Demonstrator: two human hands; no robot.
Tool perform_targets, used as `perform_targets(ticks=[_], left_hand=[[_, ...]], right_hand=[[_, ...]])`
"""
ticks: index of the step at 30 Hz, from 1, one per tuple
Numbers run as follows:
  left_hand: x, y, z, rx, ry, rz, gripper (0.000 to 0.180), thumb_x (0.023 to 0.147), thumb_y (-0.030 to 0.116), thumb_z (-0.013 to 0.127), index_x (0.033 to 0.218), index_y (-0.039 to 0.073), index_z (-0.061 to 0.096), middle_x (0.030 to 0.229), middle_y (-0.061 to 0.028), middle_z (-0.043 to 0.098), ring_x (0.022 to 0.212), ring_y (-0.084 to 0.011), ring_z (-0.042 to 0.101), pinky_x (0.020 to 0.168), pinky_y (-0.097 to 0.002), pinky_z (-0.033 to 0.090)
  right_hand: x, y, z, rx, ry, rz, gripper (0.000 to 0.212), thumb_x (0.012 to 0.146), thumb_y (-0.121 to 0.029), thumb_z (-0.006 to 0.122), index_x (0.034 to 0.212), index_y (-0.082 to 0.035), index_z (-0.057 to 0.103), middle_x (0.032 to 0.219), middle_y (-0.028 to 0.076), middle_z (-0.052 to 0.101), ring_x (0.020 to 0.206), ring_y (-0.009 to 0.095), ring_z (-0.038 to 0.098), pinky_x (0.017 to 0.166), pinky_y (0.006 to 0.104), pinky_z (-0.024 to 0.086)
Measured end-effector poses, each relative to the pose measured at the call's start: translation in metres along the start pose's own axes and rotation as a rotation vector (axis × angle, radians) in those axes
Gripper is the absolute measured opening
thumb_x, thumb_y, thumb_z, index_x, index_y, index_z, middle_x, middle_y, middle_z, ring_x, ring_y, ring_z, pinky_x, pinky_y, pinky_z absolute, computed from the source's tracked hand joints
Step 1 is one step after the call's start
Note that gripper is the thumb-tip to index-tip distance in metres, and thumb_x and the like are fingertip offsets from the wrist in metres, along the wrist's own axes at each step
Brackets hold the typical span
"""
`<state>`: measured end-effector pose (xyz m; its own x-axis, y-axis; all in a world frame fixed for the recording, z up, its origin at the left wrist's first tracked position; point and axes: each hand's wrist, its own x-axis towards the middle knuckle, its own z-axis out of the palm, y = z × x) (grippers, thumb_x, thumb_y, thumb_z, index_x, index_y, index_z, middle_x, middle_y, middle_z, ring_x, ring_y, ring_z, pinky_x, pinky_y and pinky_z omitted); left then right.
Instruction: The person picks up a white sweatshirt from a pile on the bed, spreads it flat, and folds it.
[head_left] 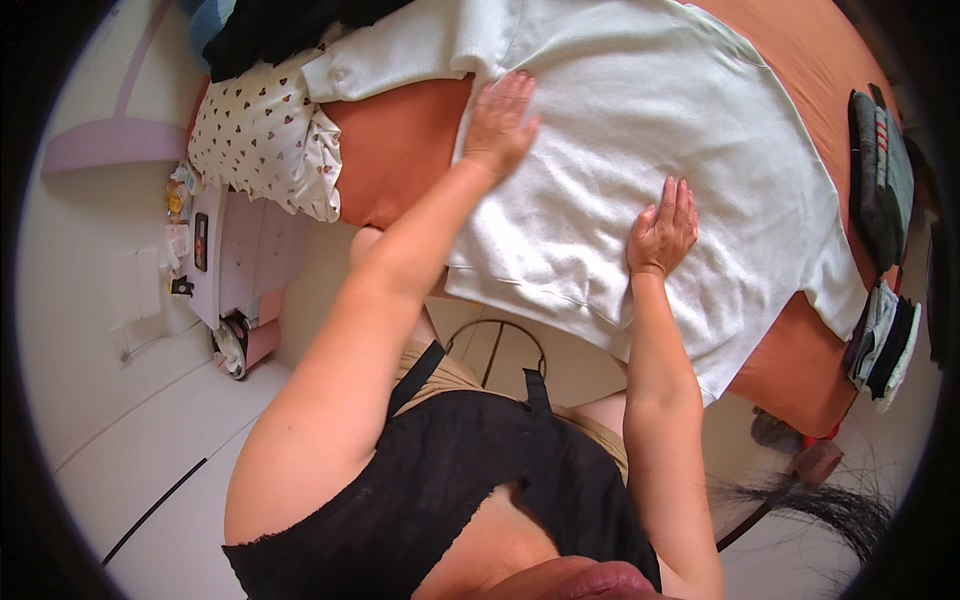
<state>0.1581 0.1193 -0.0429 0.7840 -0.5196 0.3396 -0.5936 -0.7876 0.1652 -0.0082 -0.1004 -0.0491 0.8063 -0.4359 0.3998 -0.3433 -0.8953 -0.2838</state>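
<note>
A white long-sleeved sweatshirt (600, 130) lies spread out over the orange bed sheet (400, 140), its lower hem hanging at the near bed edge. On its left side, close to where a sleeve joins the body, my left hand (500, 125) rests flat with the fingers stretched out. My right hand (663, 232) lies on the middle of the cloth, palm down, fingers extended and close together. Neither hand grips the fabric. Soft wrinkles run through the sweatshirt around both hands. One sleeve reaches to the upper left, the other to the lower right.
A pillow with small dark prints (265, 140) and black cloth (280, 35) lie at the bed's left end. Folded dark clothes (880, 180) and another folded stack (885, 340) sit along the right edge. A pale bedside cabinet (240, 250) stands at left.
</note>
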Motion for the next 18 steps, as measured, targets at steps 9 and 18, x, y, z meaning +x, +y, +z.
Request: perform_targets(ticks=[9,18], left_hand=[[0.05,-0.04,-0.013,-0.05,0.211,-0.34,0.034,0.08,0.026,0.057,0.11,0.013,0.054,0.109,-0.0063,0.059,0.107,-0.0235,0.051,0.089,-0.0395,0.039],[0.073,-0.132,-0.016,0.021,0.186,-0.642,0.039,0.08,0.042,0.054,0.101,0.009,0.056,0.086,-0.0088,0.066,0.083,-0.0302,0.061,0.076,-0.0421,0.046]], right_hand=[[-0.001,0.002,0.0,-0.015,-0.024,0.012,0.052,0.077,-0.02,0.05,0.129,-0.019,0.047,0.136,0.003,0.042,0.126,0.021,0.038,0.105,0.04,0.025],[-0.001,0.003,0.001,0.001,-0.023,0.032,0.052,0.077,-0.021,0.05,0.129,-0.02,0.047,0.136,0.002,0.042,0.126,0.021,0.037,0.104,0.0404,0.026]])
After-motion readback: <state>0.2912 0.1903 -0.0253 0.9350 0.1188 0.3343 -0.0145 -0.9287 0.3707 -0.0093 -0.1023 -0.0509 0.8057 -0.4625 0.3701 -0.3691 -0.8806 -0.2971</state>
